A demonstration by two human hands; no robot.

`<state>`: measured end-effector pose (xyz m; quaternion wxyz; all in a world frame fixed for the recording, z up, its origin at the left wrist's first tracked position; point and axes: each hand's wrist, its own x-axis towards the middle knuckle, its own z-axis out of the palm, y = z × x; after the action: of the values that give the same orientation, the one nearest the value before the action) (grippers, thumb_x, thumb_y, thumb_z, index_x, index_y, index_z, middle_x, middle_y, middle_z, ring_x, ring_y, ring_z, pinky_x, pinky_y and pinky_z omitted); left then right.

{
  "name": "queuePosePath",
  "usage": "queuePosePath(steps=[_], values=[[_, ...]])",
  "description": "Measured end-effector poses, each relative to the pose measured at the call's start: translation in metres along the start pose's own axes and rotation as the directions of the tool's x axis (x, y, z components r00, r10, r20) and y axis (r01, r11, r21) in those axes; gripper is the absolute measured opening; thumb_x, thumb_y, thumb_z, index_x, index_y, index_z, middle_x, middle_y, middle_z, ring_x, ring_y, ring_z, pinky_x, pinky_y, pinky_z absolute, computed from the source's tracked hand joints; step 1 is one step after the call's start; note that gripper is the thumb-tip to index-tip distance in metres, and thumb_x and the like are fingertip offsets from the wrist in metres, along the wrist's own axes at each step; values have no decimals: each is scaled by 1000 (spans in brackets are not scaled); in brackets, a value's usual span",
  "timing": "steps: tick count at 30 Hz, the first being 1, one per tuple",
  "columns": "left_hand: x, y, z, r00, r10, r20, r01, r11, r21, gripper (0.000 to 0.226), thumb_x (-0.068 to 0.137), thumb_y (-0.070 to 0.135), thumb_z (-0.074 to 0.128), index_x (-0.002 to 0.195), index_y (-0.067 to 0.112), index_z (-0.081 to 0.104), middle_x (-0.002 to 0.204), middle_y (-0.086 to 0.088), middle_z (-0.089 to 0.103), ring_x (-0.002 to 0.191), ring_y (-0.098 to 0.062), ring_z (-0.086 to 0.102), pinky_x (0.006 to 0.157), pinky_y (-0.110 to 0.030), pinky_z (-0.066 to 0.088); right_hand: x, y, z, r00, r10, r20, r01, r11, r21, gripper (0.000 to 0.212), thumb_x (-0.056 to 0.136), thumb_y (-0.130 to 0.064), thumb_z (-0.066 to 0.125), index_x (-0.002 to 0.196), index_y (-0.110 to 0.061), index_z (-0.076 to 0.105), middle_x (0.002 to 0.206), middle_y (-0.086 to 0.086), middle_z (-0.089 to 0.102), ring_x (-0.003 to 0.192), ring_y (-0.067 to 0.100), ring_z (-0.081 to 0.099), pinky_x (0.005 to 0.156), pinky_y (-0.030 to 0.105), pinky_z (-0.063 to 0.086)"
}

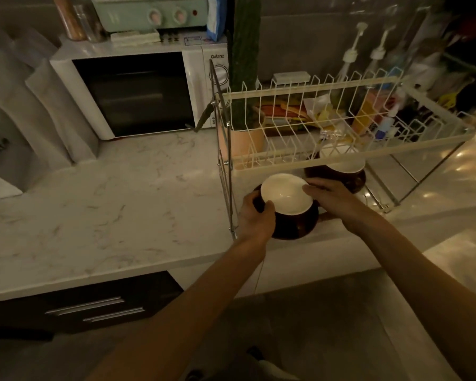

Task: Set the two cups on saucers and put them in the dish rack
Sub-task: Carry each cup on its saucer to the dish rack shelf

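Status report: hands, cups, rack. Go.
Left hand and right hand grip near cup. Far cup under rack's upper tier. Rack leg beside left hand.

There is a single view, from a camera worn on the person's head. It looks forward and steeply down over a marble counter (107, 193), from a standing height just in front of the counter's edge. The lens is wide (straight lines such as the counter edge bend toward the corners). Both forearms enter from the bottom of the frame and reach away from the camera, so the left hand (254, 215) and right hand (333, 198) sit near the middle. A wire dish rack (341, 125) fills the upper right, a microwave (138, 92) the upper left, both close by. The floor shows along the bottom edge.
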<state>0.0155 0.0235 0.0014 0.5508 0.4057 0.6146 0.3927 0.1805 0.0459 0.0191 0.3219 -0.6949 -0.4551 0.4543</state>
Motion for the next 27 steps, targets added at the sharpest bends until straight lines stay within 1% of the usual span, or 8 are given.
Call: queuePosePath(steps=[3, 6, 9, 11, 15, 20, 24, 27], values=[[16, 6, 2, 997, 9, -72, -10, 1000, -10, 42, 96, 20, 51, 137, 23, 46, 133, -1, 55, 116, -16, 51, 87, -25, 42, 18, -5, 6, 1000, -11, -1, 11, 1000, 17, 32, 97, -26, 54, 128, -23, 61, 111, -6, 60, 108, 18, 54, 88, 42, 53], [33, 11, 3, 996, 10, -93, -11, 1000, -16, 40, 97, 19, 48, 137, 20, 48, 134, -2, 55, 120, -19, 52, 89, -22, 41, 33, -8, 12, 999, -51, 7, 50, 998, 31, 32, 97, -24, 53, 127, -14, 62, 114, -4, 62, 115, 18, 56, 92, 34, 47], [49, 13, 4, 991, 9, -133, -13, 999, -32, 42, 97, 20, 49, 139, 19, 47, 135, -3, 56, 124, -22, 52, 90, -23, 40, 42, -12, 18, 999, -41, 27, 39, 997, 61, 35, 97, -27, 54, 128, -13, 58, 119, -5, 62, 119, 17, 53, 106, 42, 44], [56, 14, 5, 988, 9, -152, -15, 999, -40, 42, 96, 24, 50, 138, 20, 49, 134, -4, 57, 124, -23, 53, 89, -24, 40, 49, -15, 21, 998, -44, 33, 43, 998, 37, 32, 97, -29, 53, 125, -15, 60, 125, 1, 60, 123, 20, 53, 105, 42, 44], [67, 15, 9, 985, 7, -170, -18, 998, -62, 33, 95, 26, 51, 125, 22, 61, 125, 0, 64, 113, -19, 58, 85, -27, 45, 58, -21, 26, 998, -54, 26, 53, 998, 26, 25, 99, -19, 49, 119, -14, 62, 120, 2, 61, 123, 23, 53, 103, 38, 42], [80, 18, 9, 985, 26, -169, -33, 999, -40, 32, 98, 22, 44, 123, 17, 62, 118, -1, 65, 103, -17, 58, 60, -14, 40, 60, -25, 27, 998, -52, 42, 52, 999, 4, 27, 100, -13, 47, 123, -5, 58, 117, 9, 58, 116, 23, 52, 104, 39, 41], [80, 14, 10, 983, 22, -184, -37, 996, -78, 31, 97, 22, 46, 123, 17, 63, 121, -4, 66, 107, -18, 60, 62, -15, 42, 56, -25, 27, 996, -75, 45, 73, 997, 24, 24, 101, -13, 46, 120, -7, 59, 130, 18, 59, 122, 29, 52, 103, 41, 41], [79, 16, 10, 984, 14, -180, -31, 996, -89, 31, 97, 23, 45, 121, 17, 64, 119, -4, 67, 107, -19, 60, 65, -18, 43, 57, -27, 26, 996, -65, 55, 64, 998, 27, 26, 101, -16, 46, 122, -7, 59, 121, 14, 59, 118, 29, 53, 103, 44, 42]])
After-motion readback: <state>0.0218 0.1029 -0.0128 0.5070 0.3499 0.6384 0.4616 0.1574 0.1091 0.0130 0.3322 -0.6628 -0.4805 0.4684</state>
